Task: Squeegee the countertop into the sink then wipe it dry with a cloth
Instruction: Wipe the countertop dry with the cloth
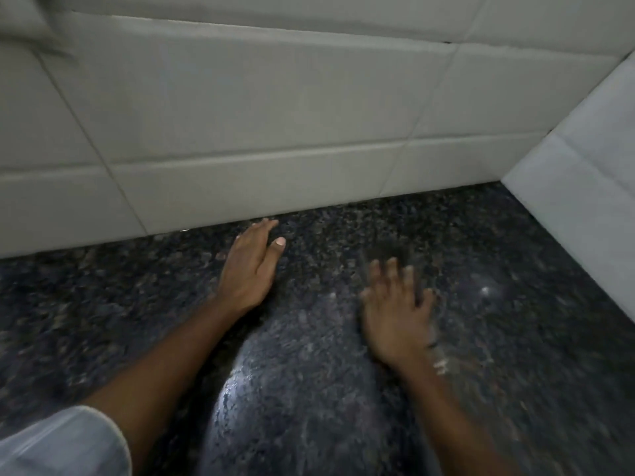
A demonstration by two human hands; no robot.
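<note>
The head camera looks down on a dark speckled countertop (343,389) that meets a white tiled wall (240,132). The left hand (249,269) lies flat near the wall, fingers together and straight, grasping nothing. The right hand (397,312) is blurred, fingers spread over the stone and empty. A pale sleeve (58,444) shows at the lower left.

Dim; glare streak on countertop (240,389); right hand (395,314) motion-blurred; edges warped.
</note>
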